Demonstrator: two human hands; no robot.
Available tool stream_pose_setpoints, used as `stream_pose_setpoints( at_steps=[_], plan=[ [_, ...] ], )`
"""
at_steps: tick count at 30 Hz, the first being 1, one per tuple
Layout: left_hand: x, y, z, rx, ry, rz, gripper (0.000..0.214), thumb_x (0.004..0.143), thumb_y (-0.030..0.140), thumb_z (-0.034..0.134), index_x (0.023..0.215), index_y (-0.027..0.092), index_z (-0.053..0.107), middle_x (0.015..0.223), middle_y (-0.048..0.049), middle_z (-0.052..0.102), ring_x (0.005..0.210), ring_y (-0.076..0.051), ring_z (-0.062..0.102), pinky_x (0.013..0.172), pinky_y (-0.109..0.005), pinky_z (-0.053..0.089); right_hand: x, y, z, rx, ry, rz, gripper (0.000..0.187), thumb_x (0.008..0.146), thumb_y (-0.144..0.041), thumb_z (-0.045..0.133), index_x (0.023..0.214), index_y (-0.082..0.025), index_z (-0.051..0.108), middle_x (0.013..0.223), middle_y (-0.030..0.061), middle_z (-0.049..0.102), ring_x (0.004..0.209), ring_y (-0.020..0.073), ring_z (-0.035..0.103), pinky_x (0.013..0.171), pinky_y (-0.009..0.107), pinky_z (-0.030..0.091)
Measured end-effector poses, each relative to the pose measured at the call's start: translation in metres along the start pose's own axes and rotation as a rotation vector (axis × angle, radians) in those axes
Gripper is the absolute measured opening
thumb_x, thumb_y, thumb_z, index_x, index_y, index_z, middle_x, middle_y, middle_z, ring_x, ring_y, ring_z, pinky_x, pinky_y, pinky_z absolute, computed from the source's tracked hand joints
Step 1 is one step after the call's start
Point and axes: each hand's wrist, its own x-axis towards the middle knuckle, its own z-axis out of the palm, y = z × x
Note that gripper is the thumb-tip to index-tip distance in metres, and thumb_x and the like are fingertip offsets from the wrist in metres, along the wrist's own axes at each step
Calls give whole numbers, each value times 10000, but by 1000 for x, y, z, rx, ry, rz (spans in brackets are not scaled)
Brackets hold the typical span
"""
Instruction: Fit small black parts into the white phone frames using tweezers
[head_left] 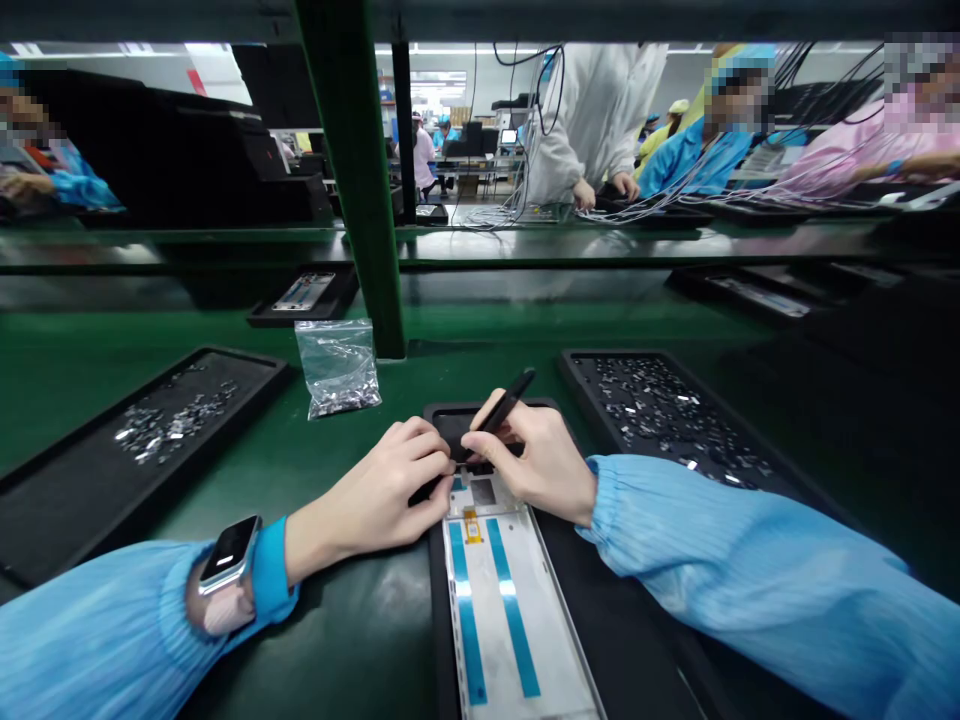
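A white phone frame [517,620] with two blue strips and a small orange part lies in a black holder [637,660] in front of me. My right hand [536,460] pinches a black pen-like tool [510,400], its tip down at the frame's top end. My left hand [382,490] rests beside it with fingers curled and pinched at the same spot; what they hold is too small to name. A smartwatch [229,550] sits on my left wrist.
Black trays of small metal parts lie left [90,480] and right [675,410]. A clear bag [337,368] of parts stands by a green post [360,180]. Another tray with a frame [304,295] sits behind. People in coats work across the bench.
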Motion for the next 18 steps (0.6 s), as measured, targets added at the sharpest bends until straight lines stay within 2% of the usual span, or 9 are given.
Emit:
stream_pose_setpoints(
  at_steps=[5, 12, 18],
  plan=[
    [0, -1, 1, -60, 64, -5, 153, 814, 96, 439, 755, 142, 573, 781, -60, 568, 818, -181, 492, 738, -329, 448, 1, -1, 0, 23, -35, 4, 106, 828, -211, 537, 737, -165, 509, 663, 9, 581, 593, 130, 594, 566, 228, 466],
    [-1, 1, 1, -71, 67, -12, 151, 814, 95, 445, 744, 133, 572, 779, -65, 566, 825, -185, 491, 725, -325, 447, 1, -2, 0, -27, -31, -57, 102, 823, -188, 557, 732, -156, 524, 673, 6, 578, 591, 112, 575, 565, 206, 443],
    [1, -5, 4, -73, 66, -13, 147, 831, 105, 448, 835, 122, 593, 801, -69, 573, 826, -184, 489, 730, -330, 445, 1, 3, 4, -101, -45, -271, 118, 837, -153, 529, 721, -145, 547, 701, 25, 577, 631, 128, 564, 600, 230, 442]
  ],
)
